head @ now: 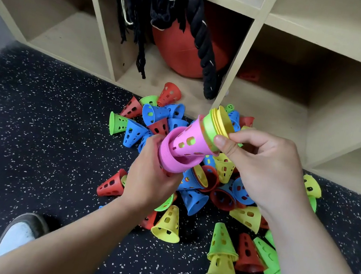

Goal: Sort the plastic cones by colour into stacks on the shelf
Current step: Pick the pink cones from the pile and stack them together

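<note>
Left hand (150, 179): fingers curled round the pink stack (167, 158), gripping it just behind its banded rims, its mouth turned toward my other hand
Right hand (264, 172): thumb and fingertips pinched the rims of a mixed stack (209, 129), pink outermost, then green, then yellow inside
Meeting point: the mixed stack's narrow tip sat inside the pink stack's mouth, between my two hands
Pile (192, 186): loose red, blue, green and yellow cones lay on the floor (35, 112) under and beyond both hands, a few nested near my right forearm
Shelf (274, 100): beyond my hands; a ball (180, 48) and rope (205, 38) sat in the bay past my left hand
Feel, as I judged it: thin holed plastic, very light and a little springy; nested cones probably wedge and want a twist to part
Where to hold: at the flared rim, thumb outside and fingers over the edge, since the smooth tapered wall would likely slip
Caution: squeezing the wall hard might bind the cones tighter, and a sharp tug could scatter so light a stack
</note>
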`<state>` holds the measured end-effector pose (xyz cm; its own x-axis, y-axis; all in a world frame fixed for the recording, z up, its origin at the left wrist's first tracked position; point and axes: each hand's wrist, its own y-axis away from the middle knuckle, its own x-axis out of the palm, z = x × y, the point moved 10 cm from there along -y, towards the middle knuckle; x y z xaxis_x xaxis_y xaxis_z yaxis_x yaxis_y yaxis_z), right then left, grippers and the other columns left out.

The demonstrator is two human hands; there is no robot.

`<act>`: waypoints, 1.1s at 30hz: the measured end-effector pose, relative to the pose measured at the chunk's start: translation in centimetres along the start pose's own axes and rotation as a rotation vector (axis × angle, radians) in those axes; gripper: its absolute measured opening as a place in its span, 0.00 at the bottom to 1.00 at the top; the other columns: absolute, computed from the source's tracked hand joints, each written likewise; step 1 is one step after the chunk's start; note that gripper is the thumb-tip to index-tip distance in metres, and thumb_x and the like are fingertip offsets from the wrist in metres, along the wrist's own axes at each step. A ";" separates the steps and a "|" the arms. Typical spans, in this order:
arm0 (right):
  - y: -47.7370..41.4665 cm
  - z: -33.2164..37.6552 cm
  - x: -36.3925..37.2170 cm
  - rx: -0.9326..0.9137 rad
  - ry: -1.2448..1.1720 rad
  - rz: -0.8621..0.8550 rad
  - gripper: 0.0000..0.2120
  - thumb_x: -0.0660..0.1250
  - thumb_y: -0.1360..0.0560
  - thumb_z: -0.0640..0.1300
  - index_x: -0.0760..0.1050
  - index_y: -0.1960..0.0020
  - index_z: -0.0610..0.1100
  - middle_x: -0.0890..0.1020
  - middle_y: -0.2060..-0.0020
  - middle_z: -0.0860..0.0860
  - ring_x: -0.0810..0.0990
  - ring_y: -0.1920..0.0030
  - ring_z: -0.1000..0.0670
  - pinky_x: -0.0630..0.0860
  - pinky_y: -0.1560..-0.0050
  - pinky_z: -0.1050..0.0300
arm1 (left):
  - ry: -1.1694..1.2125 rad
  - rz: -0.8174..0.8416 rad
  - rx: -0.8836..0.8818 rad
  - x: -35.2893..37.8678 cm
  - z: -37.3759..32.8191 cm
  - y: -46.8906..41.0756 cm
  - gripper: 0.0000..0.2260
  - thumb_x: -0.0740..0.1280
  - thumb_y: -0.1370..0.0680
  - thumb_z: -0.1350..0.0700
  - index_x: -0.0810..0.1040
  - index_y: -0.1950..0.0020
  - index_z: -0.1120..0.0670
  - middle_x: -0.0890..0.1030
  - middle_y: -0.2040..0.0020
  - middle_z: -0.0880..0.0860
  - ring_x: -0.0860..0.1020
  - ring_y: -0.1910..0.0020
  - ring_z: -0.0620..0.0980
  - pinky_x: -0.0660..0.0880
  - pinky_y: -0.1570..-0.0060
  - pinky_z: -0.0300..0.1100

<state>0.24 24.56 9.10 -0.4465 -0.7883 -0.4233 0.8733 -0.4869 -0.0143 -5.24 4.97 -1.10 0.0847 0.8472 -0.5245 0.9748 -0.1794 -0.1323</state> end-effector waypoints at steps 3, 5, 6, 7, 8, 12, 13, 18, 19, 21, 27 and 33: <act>-0.1 -0.1 -1.1 0.010 -0.072 -0.085 0.05 0.79 0.34 0.55 0.83 0.64 0.57 0.84 0.67 0.60 0.80 0.64 0.60 0.78 0.55 0.61 | 0.033 -0.001 -0.030 0.1 0.8 0.0 0.29 0.76 0.31 0.49 0.69 0.34 0.45 0.78 0.43 0.42 0.79 0.47 0.43 0.77 0.50 0.44; -0.2 0.1 -2.4 0.003 -0.152 -0.151 0.05 0.78 0.33 0.54 0.83 0.63 0.56 0.81 0.70 0.57 0.76 0.69 0.58 0.76 0.63 0.61 | 0.067 -0.010 -0.065 0.0 1.4 -0.1 0.28 0.75 0.34 0.46 0.69 0.37 0.47 0.78 0.45 0.42 0.78 0.49 0.41 0.75 0.52 0.36; -0.3 0.3 -3.3 -0.012 -0.198 -0.182 0.05 0.78 0.32 0.53 0.83 0.62 0.55 0.80 0.71 0.59 0.74 0.71 0.59 0.74 0.66 0.64 | 0.077 -0.019 -0.077 -0.2 1.7 -0.1 0.28 0.74 0.35 0.45 0.69 0.38 0.47 0.77 0.47 0.42 0.77 0.51 0.40 0.72 0.55 0.30; -0.5 0.3 -4.4 -0.024 -0.238 -0.222 0.04 0.77 0.31 0.52 0.83 0.61 0.54 0.80 0.71 0.60 0.74 0.72 0.61 0.72 0.67 0.66 | 0.083 -0.032 -0.088 -0.3 2.1 -0.1 0.28 0.75 0.35 0.47 0.68 0.39 0.46 0.77 0.48 0.41 0.76 0.54 0.38 0.69 0.57 0.25; -0.7 0.2 -5.7 -0.031 -0.267 -0.268 0.04 0.77 0.30 0.50 0.83 0.59 0.53 0.81 0.71 0.60 0.74 0.71 0.61 0.72 0.67 0.68 | 0.088 -0.048 -0.102 -0.5 2.5 -0.1 0.27 0.76 0.34 0.51 0.67 0.41 0.45 0.77 0.50 0.41 0.76 0.55 0.36 0.68 0.58 0.23; -1.5 -2.4 -10.8 0.001 -0.215 -0.410 0.05 0.77 0.30 0.49 0.82 0.56 0.51 0.83 0.64 0.56 0.77 0.65 0.57 0.75 0.61 0.66 | 0.095 -0.098 -0.139 -0.9 3.6 -0.1 0.27 0.76 0.32 0.59 0.65 0.41 0.45 0.75 0.51 0.38 0.75 0.55 0.31 0.68 0.59 0.23; -1.6 -3.7 -11.8 0.023 -0.174 -0.428 0.06 0.78 0.30 0.48 0.82 0.56 0.50 0.83 0.63 0.53 0.77 0.64 0.56 0.75 0.61 0.65 | 0.095 -0.101 -0.137 -0.8 3.6 -0.2 0.27 0.76 0.32 0.59 0.65 0.41 0.45 0.75 0.50 0.37 0.75 0.57 0.34 0.67 0.59 0.22; -1.2 -10.9 -13.9 0.227 0.042 -0.425 0.08 0.79 0.32 0.51 0.81 0.63 0.54 0.82 0.63 0.48 0.77 0.62 0.50 0.74 0.57 0.55 | 0.110 -0.075 -0.120 0.3 2.6 0.1 0.27 0.77 0.32 0.57 0.65 0.40 0.46 0.74 0.50 0.37 0.74 0.55 0.40 0.67 0.58 0.24; -1.0 -11.9 -13.9 0.258 0.059 -0.423 0.08 0.80 0.32 0.51 0.81 0.64 0.54 0.83 0.61 0.49 0.79 0.61 0.50 0.76 0.54 0.55 | 0.114 -0.068 -0.114 0.6 2.3 0.2 0.27 0.78 0.32 0.56 0.66 0.40 0.47 0.74 0.50 0.37 0.74 0.55 0.40 0.68 0.59 0.25; -0.6 -12.9 -13.6 0.291 0.076 -0.417 0.08 0.79 0.32 0.50 0.80 0.63 0.54 0.85 0.58 0.49 0.82 0.58 0.51 0.77 0.48 0.57 | 0.112 -0.049 -0.097 1.2 1.6 0.5 0.27 0.78 0.31 0.55 0.66 0.40 0.47 0.74 0.51 0.37 0.74 0.57 0.38 0.68 0.59 0.27; -0.7 -13.3 -12.9 0.322 0.040 -0.381 0.07 0.78 0.30 0.50 0.82 0.55 0.51 0.81 0.61 0.57 0.78 0.61 0.63 0.70 0.59 0.68 | 0.097 -0.011 -0.059 2.2 0.7 0.7 0.29 0.79 0.31 0.59 0.65 0.41 0.44 0.74 0.48 0.38 0.75 0.51 0.30 0.68 0.56 0.21; -1.0 -13.6 -13.4 0.332 -0.011 -0.387 0.08 0.79 0.31 0.50 0.82 0.57 0.49 0.82 0.64 0.54 0.76 0.68 0.58 0.70 0.66 0.69 | 0.100 -0.015 -0.065 2.8 0.2 0.6 0.29 0.78 0.31 0.59 0.65 0.40 0.44 0.74 0.49 0.36 0.74 0.52 0.28 0.67 0.58 0.21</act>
<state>8.03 40.73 2.43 -0.7287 -0.5298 -0.4339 0.5356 -0.8358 0.1209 -4.48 7.16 -2.79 0.0870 0.8959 -0.4356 0.9872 -0.1362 -0.0829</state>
